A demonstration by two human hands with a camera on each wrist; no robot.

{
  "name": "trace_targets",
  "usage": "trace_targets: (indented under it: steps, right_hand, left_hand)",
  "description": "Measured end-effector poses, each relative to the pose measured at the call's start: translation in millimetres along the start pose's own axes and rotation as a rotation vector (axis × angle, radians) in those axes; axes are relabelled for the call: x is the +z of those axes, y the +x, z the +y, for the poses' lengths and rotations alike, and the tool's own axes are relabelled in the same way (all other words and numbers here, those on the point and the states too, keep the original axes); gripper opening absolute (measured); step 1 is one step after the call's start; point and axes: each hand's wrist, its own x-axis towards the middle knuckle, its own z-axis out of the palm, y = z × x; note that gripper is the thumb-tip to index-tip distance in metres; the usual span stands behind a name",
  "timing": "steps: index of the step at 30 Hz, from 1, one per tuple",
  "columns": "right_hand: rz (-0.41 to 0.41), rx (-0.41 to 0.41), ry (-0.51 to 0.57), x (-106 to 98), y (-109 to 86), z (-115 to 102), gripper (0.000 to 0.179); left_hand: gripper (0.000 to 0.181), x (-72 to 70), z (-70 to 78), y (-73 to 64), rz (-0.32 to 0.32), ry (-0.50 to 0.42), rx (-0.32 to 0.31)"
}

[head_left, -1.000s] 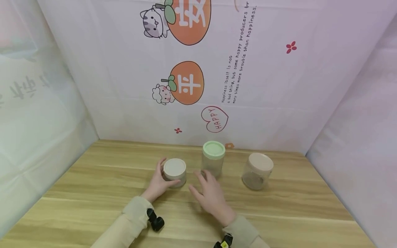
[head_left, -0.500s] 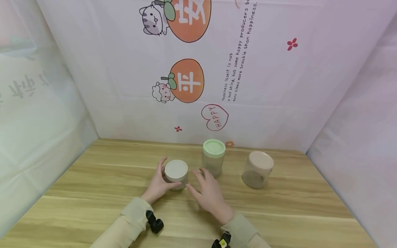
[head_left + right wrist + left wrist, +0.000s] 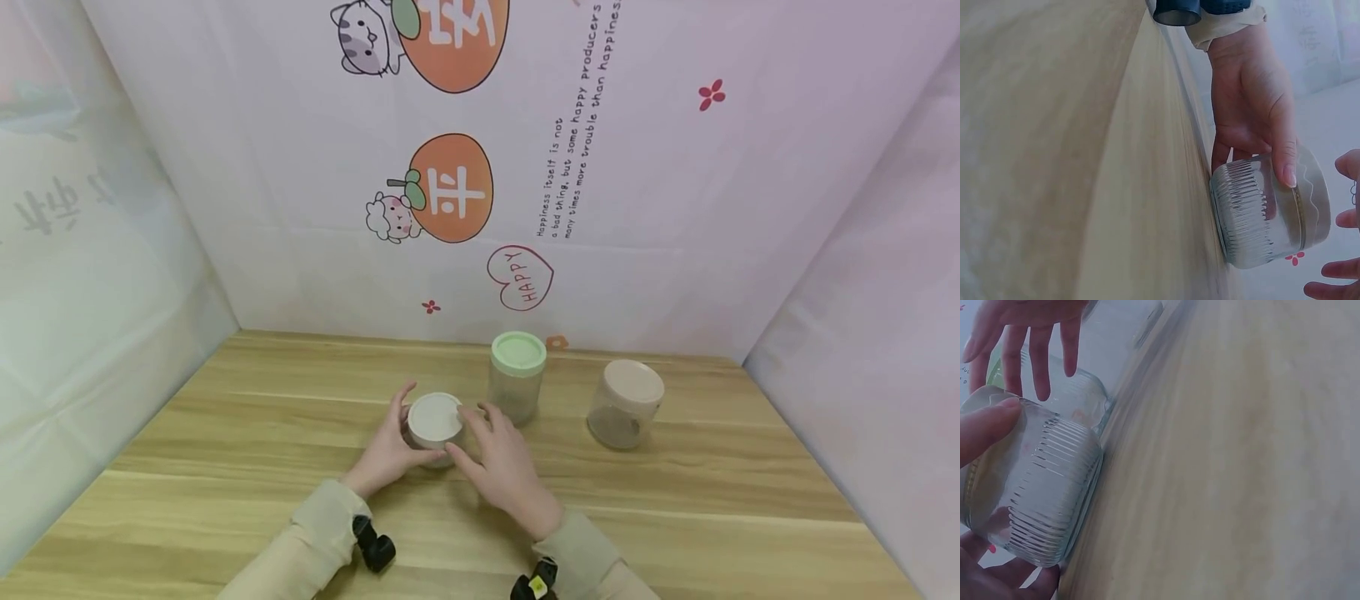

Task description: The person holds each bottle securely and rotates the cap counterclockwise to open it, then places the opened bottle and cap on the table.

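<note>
- In the head view, around the white-lidded ribbed glass jar (image 3: 435, 417), the left hand (image 3: 386, 450) blocks 8 o'clock, the right hand (image 3: 506, 467) 4 o'clock.
- Free way in: 12 o'clock, over the wooden tabletop (image 3: 330, 367).
- The green-lidded jar (image 3: 517, 383) obstructs 2 o'clock; beyond it, a passable gap before the beige-lidded jar (image 3: 627, 402) at 3.

The white-lidded jar (image 3: 435, 423) has shifted rightward, closer to the right grip (image 3: 504, 468).

Ribbed glossy glass jar (image 3: 1244, 209), smooth matt plastic-looking lid (image 3: 435, 417), wood-grain tabletop (image 3: 225, 508), cloth sleeve (image 3: 330, 510), creased cloth backdrop (image 3: 637, 175)
</note>
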Motion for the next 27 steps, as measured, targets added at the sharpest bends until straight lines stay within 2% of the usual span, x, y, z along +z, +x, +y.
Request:
trace_targets:
  steps: [6, 12, 19, 24, 27]
  right_hand:
    - [-0.003, -0.013, -0.001, -1.5, -0.3, -1.4, 0.051]
    - [-0.004, -0.016, -0.019, -1.5, 0.5, -1.4, 0.051]
    - [-0.002, -0.01, -0.031, -6.4, 3.9, -2.6, 0.056]
    - [-0.012, -0.008, -0.019, -10.0, 5.3, -4.2, 0.06]
    - [-0.016, -0.01, -0.008, -11.6, 5.4, -4.8, 0.063]
  left_hand:
    - [0.11, 2.8, -0.4, -1.5, -0.043, -0.006, -0.001]
    - [0.11, 6.6, 1.5, -4.9, -0.042, -0.011, 0.005]
    - [0.114, 12.2, 4.9, -6.8, -0.057, -0.03, -0.018]
    - [0.114, 13.4, 7.8, -8.6, -0.061, -0.028, 0.003]
    - [0.113, 14.3, 9.9, -9.8, -0.056, 0.01, 0.028]
